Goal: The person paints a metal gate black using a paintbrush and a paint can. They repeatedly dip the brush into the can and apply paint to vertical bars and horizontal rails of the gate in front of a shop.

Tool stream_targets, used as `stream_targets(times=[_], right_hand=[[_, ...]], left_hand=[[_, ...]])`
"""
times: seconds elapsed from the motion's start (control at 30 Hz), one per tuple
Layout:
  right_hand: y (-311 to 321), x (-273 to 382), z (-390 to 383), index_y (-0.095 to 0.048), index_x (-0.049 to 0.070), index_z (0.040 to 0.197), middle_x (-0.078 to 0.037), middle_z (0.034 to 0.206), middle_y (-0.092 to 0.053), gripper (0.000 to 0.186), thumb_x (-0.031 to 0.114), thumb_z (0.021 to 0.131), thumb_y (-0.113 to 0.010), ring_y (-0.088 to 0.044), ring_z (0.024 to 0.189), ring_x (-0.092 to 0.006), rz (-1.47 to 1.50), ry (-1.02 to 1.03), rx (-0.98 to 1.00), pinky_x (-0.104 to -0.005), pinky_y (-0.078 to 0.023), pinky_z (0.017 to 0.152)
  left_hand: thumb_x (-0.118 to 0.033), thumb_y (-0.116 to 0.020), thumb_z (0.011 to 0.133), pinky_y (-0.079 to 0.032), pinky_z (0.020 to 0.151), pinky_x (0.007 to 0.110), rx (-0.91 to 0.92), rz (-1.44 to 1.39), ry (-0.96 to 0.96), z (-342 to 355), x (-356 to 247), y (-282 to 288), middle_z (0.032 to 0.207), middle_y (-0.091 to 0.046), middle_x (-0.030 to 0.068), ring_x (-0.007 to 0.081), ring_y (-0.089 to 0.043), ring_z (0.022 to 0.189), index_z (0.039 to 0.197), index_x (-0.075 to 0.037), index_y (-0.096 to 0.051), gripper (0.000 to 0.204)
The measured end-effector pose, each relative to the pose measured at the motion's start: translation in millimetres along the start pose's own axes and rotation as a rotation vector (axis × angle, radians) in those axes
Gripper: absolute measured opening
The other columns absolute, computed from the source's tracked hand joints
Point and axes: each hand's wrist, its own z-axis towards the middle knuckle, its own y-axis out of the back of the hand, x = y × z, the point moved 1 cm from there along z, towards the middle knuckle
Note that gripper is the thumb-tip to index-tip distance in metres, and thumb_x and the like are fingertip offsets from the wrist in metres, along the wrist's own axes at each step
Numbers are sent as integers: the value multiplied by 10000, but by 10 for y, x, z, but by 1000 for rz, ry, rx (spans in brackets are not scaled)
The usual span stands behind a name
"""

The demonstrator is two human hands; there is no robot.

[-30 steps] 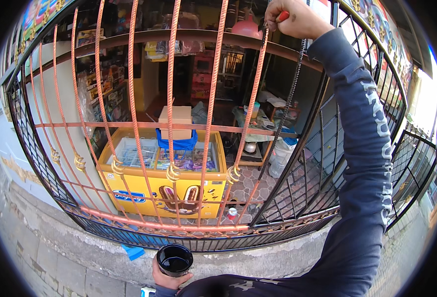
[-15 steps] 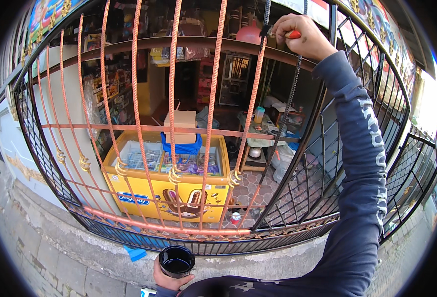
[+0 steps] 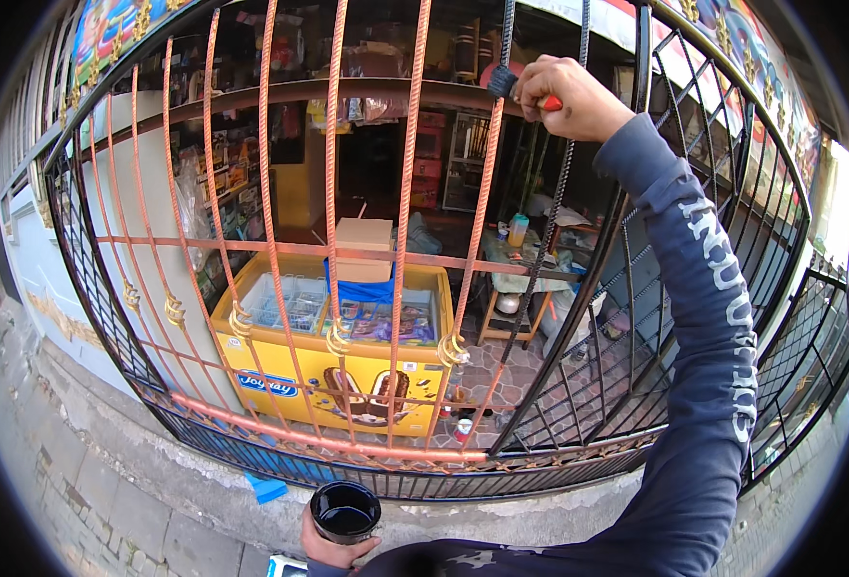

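My right hand (image 3: 578,99), raised at the upper right, is closed round a paintbrush (image 3: 503,82) with a red handle end and dark bristles. Those bristles rest against an orange-brown twisted bar (image 3: 487,173) of a metal grille. Above the brush that bar looks black; below, it is still orange-brown. To its right stands a black twisted bar (image 3: 561,183). Low in the view, my left hand (image 3: 324,546) wraps round a black cup (image 3: 345,512) of dark, glossy liquid, held upright.
More orange-brown bars (image 3: 333,183) and a crossbar (image 3: 290,246) span the left and middle. Behind them stands a yellow chest freezer (image 3: 270,361) with a cardboard box (image 3: 365,236) on top. A blue scrap (image 3: 267,489) lies on the concrete ledge (image 3: 203,481).
My right hand and the brush have moved down and slightly left along the bar, and more of its upper part is black. The left hand holds the cup in nearly the same place.
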Motion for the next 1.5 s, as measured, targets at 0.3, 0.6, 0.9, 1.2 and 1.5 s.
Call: stream_targets(times=[0.3,0.6,0.9,1.2,1.5], right_hand=[[-145,10,-214,-717,-5,771,-128,965,-748,164,-71,683,-596,-691,960,-341,210,-175,-116,-419,-572,860],[-300,-9,-358,-733,-3,804,-145,929,-743,199,-72,689,-585,-712,895,-342,215,-90,-445,-397,-580,813],[-487,-127,-473,-764,-3,956,-74,942,-782,124,9,845,-710,-736,890,-144,744,-305,-875,-274,-579,832],[-968,-98,-628,-691,-72,1041,-121,956,-738,194,-26,856,-727,-742,844,-177,1301,-545,-1139,-294,-629,818],[-1073,-187,-679,-691,-79,999,-124,966,-729,148,-38,857,-710,-732,843,-180,1272,-574,-1167,-309,-634,814]], left_hand=[[-127,-1053,421,-555,998,395,-78,81,41,-350,51,-129,1264,-646,130,244,-667,1156,1357,-13,-477,1105],[-233,-1015,537,-537,1047,414,-42,224,-56,-414,240,-181,1330,-633,146,277,-643,1209,1449,-18,-445,1097],[-138,-990,566,-560,1005,388,-51,69,-55,-499,43,-212,1294,-664,134,244,-672,1157,1436,-18,-477,1017],[-153,-980,594,-590,910,376,-65,158,-22,-635,60,-129,1179,-716,126,229,-711,1035,1323,-17,-581,842],[-207,-999,540,-602,887,376,-57,225,251,-716,-226,-124,1123,-732,113,227,-727,1001,1312,-31,-569,902]])
